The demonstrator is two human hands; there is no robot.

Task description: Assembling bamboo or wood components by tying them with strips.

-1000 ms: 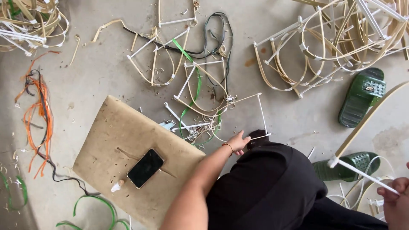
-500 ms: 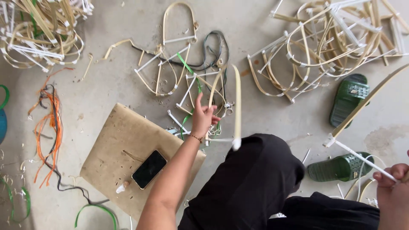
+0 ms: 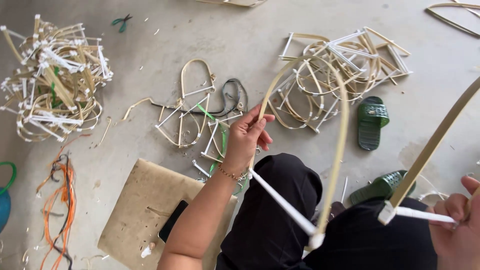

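Fingers (image 3: 260, 125) of the left hand (image 3: 245, 142) are closed around one leg of an arched bamboo frame (image 3: 340, 135); its white crossbar (image 3: 282, 202) runs down-right toward the right hand (image 3: 457, 225), which grips a second frame (image 3: 430, 150).

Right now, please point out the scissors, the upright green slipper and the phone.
scissors (image 3: 120, 22), head view, on the green handles.
upright green slipper (image 3: 371, 119), head view, middle of its strap.
phone (image 3: 172, 227), head view, its visible black corner.

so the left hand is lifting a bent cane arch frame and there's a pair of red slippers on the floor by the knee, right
Not quite: the slippers are green, not red. The head view shows one green slipper lying flat on the concrete and another green slipper partly behind the knee. The rest holds: the left hand grips one leg of the bent cane arch frame and lifts it.
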